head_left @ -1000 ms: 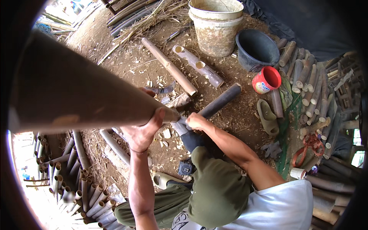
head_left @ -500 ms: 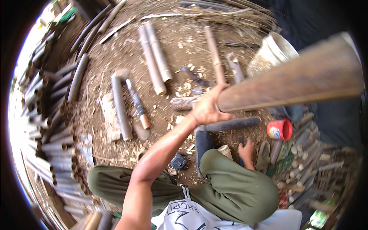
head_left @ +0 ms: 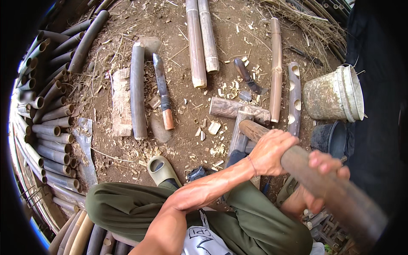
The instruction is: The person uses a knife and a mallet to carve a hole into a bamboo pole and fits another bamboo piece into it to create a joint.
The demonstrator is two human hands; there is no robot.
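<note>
Right hand (head_left: 313,202) now joins left hand (head_left: 274,152) on bamboo pole (head_left: 301,163), both wrapped round it, nearer the person than white bucket (head_left: 321,97); two-point grip, likely steadier.

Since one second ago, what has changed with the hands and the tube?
The tube has swung from the person's left side over to the right. The right hand, off it half a second ago, has taken hold of it. The left hand kept its grip; the log and the bucket stayed in place.
</note>
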